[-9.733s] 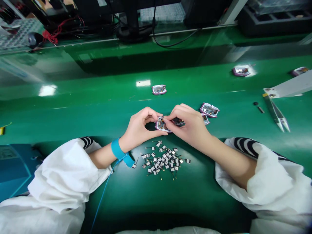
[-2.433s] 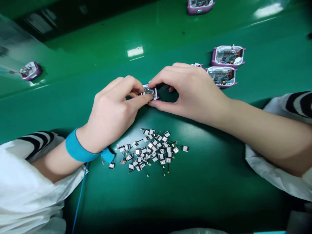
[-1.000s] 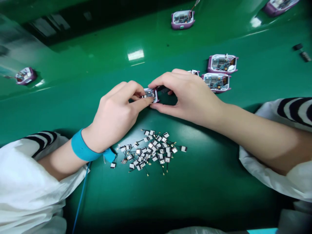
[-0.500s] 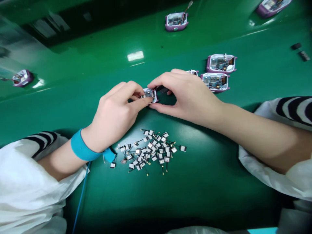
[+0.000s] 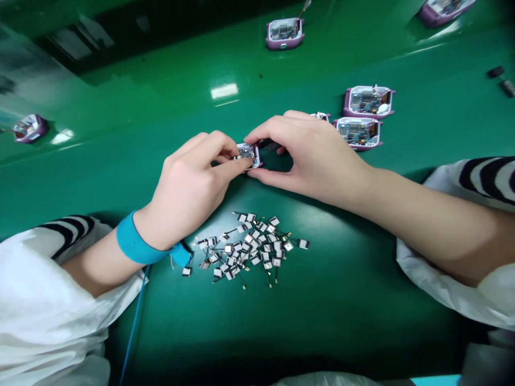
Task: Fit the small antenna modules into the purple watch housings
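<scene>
Between my two hands is a small open smartwatch case (image 5: 250, 152), its circuit board facing up and its rim partly covered by fingers. My right hand (image 5: 311, 153) grips its right end between thumb and forefinger. A dark part (image 5: 269, 145) shows beneath the right forefinger. From the other side, my left hand (image 5: 193, 174) has its thumb and fingertips closed on the board and case. Whether a small part is pinched under those fingertips cannot be made out. Nearer me lies a loose pile of small antenna modules (image 5: 249, 244) with short black cables.
Two open purple watch cases (image 5: 358, 133) lie beyond my right hand, a third partly hidden. Along the far green strip stand more cases (image 5: 285, 35). A blue wrist strap (image 5: 137, 241) with a cord circles my left wrist. Small black pieces (image 5: 495, 72) lie far right.
The cases on the far strip have slid left, along with a dark spot on its surface. Both hands keep their hold on the smartwatch case, with barely any shift.
</scene>
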`<act>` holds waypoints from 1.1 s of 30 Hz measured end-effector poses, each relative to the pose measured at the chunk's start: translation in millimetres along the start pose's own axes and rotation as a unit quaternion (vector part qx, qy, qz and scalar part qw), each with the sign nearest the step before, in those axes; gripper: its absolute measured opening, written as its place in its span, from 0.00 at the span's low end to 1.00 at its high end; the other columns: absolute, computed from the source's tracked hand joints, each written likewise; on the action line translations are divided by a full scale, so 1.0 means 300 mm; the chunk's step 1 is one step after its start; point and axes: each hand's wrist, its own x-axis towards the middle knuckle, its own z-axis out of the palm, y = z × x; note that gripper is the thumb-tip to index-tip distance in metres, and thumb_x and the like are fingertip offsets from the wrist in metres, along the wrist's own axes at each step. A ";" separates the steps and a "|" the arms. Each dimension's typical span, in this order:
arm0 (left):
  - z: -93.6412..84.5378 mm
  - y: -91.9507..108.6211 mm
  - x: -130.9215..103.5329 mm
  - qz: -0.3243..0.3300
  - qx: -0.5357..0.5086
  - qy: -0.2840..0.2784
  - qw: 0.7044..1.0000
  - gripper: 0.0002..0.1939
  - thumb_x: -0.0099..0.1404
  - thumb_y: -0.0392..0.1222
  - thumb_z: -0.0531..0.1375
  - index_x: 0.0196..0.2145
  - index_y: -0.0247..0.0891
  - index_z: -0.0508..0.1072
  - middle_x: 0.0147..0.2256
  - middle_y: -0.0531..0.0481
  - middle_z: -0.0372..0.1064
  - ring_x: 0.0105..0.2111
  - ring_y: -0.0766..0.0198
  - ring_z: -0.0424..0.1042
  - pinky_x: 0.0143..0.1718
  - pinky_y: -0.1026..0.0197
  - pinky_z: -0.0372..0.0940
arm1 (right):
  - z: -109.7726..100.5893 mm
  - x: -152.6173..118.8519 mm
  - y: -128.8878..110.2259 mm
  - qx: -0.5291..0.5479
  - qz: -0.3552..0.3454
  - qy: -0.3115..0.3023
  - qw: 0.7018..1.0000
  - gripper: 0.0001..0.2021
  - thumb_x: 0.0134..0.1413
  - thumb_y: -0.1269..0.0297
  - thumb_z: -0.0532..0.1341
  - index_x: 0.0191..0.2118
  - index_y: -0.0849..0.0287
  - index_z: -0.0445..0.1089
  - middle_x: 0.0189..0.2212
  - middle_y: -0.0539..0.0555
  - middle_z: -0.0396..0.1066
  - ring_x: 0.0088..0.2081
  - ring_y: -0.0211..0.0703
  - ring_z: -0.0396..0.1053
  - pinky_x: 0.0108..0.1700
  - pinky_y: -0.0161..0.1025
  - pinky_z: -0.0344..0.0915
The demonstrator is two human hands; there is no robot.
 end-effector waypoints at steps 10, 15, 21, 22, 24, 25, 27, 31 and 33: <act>0.001 0.005 0.001 0.003 0.006 -0.002 1.000 0.14 0.65 0.39 0.48 0.36 0.41 0.73 0.33 0.49 0.68 0.33 0.63 0.66 0.30 0.61 0.63 | 0.004 0.001 0.003 -0.002 -0.007 0.006 1.000 0.11 0.50 0.60 0.57 0.39 0.60 0.63 0.36 0.53 0.69 0.38 0.42 0.64 0.39 0.41 0.63; -0.003 0.006 0.002 -0.002 0.007 -0.008 1.000 0.13 0.65 0.39 0.48 0.36 0.41 0.73 0.34 0.50 0.68 0.33 0.64 0.66 0.30 0.62 0.63 | 0.009 0.000 0.007 -0.004 -0.013 0.017 1.000 0.11 0.50 0.60 0.58 0.38 0.60 0.62 0.36 0.52 0.69 0.37 0.42 0.64 0.39 0.41 0.64; -0.008 0.006 0.004 -0.006 -0.003 -0.017 1.000 0.14 0.66 0.39 0.47 0.34 0.41 0.73 0.34 0.50 0.68 0.34 0.64 0.66 0.31 0.62 0.62 | 0.009 -0.002 0.010 0.019 -0.014 0.022 0.999 0.13 0.50 0.58 0.57 0.40 0.60 0.61 0.38 0.54 0.68 0.39 0.43 0.64 0.41 0.44 0.65; -0.009 0.007 0.005 -0.009 -0.009 -0.017 1.000 0.14 0.66 0.39 0.47 0.33 0.41 0.73 0.34 0.50 0.68 0.34 0.64 0.66 0.31 0.62 0.62 | 0.005 -0.004 0.009 0.030 -0.016 0.031 0.999 0.13 0.52 0.59 0.56 0.41 0.61 0.61 0.39 0.54 0.67 0.41 0.43 0.64 0.42 0.44 0.65; -0.011 0.010 0.008 -0.027 -0.029 -0.019 0.999 0.15 0.66 0.41 0.47 0.31 0.40 0.73 0.32 0.50 0.68 0.33 0.65 0.65 0.32 0.62 0.62 | -0.008 -0.008 0.008 0.059 -0.019 0.064 0.996 0.10 0.56 0.63 0.50 0.42 0.61 0.60 0.41 0.55 0.66 0.44 0.42 0.64 0.46 0.44 0.65; -0.012 0.011 0.009 -0.039 -0.041 -0.018 0.998 0.15 0.66 0.42 0.47 0.31 0.39 0.73 0.31 0.50 0.67 0.32 0.66 0.65 0.31 0.63 0.62 | -0.016 -0.010 0.007 0.075 -0.016 0.083 0.994 0.10 0.58 0.65 0.47 0.42 0.60 0.60 0.41 0.56 0.65 0.44 0.40 0.63 0.48 0.42 0.64; -0.011 0.013 0.010 -0.051 -0.058 -0.012 0.997 0.14 0.65 0.43 0.48 0.32 0.39 0.73 0.30 0.51 0.67 0.31 0.67 0.65 0.31 0.65 0.61 | -0.032 -0.013 0.005 0.090 -0.002 0.121 0.989 0.11 0.59 0.68 0.44 0.41 0.58 0.62 0.42 0.56 0.64 0.47 0.38 0.62 0.51 0.39 0.62; -0.006 0.014 0.010 -0.031 -0.055 -0.008 0.998 0.14 0.65 0.41 0.48 0.34 0.39 0.72 0.30 0.52 0.67 0.31 0.67 0.65 0.31 0.65 0.60 | -0.048 -0.012 -0.001 0.077 -0.002 0.199 0.977 0.11 0.57 0.67 0.50 0.42 0.52 0.67 0.39 0.55 0.65 0.47 0.38 0.61 0.51 0.36 0.63; -0.006 0.014 0.012 -0.047 -0.075 -0.019 0.996 0.14 0.65 0.41 0.48 0.33 0.38 0.72 0.30 0.52 0.66 0.32 0.67 0.65 0.32 0.65 0.60 | -0.043 -0.010 -0.005 0.118 -0.021 0.221 0.968 0.09 0.55 0.68 0.54 0.40 0.52 0.69 0.34 0.51 0.68 0.39 0.36 0.65 0.43 0.35 0.67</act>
